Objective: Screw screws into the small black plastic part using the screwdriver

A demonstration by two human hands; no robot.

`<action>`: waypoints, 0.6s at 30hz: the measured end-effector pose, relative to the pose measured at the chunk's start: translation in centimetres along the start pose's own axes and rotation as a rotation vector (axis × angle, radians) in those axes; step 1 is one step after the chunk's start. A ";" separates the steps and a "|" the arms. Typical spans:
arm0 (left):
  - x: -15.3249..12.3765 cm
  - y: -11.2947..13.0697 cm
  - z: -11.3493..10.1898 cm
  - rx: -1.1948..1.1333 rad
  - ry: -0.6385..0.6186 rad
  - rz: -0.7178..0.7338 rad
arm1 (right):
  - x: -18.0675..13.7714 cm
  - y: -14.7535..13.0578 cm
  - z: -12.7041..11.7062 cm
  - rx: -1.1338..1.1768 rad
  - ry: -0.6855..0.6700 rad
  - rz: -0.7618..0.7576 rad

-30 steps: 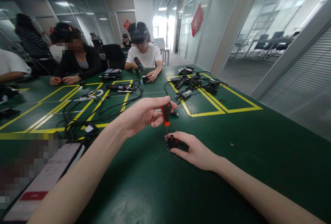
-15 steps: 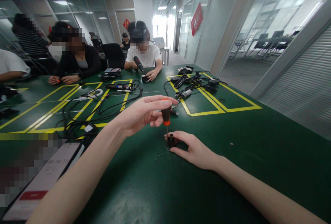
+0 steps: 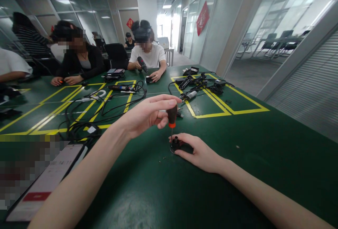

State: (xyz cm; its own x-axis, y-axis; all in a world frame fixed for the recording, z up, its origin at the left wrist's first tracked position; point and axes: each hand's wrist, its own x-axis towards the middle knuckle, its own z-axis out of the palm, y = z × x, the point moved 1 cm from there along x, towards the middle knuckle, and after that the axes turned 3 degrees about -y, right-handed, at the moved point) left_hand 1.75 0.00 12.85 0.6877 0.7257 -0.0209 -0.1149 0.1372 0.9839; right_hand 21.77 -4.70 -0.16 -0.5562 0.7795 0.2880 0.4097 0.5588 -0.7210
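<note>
Your left hand (image 3: 149, 113) grips a near-upright screwdriver (image 3: 172, 115) by its dark, orange-collared handle, the shaft at the nine o'clock edge of a small black part (image 3: 176, 145) on the green worktop (image 3: 211, 204). Your right hand (image 3: 198, 151) pinches that part from three o'clock, thumb and fingers around it. Two tiny pieces (image 3: 160, 161) lie between seven and eight o'clock from it; black cables (image 3: 188, 82) crowd yellow tape (image 3: 211, 115) at one.

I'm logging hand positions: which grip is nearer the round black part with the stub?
Right. The right grip holds that part; the left grip is above it, on a black-and-red screwdriver.
</note>
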 end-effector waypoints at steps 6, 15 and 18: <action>0.0 0.0 0.0 0.038 -0.035 -0.001 | -0.1 0.2 0.0 -0.001 0.000 0.003; 0.2 -0.1 -0.3 -0.021 -0.020 -0.034 | -0.1 0.0 0.0 0.013 0.011 -0.008; 0.0 0.1 -0.1 -0.001 0.001 -0.001 | -0.1 0.1 0.0 0.019 0.007 -0.001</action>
State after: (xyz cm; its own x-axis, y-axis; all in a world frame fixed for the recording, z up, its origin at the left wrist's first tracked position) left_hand 1.74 0.08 12.91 0.6868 0.7265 -0.0221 -0.1147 0.1384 0.9837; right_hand 21.84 -4.70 -0.21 -0.5513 0.7812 0.2929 0.3957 0.5538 -0.7326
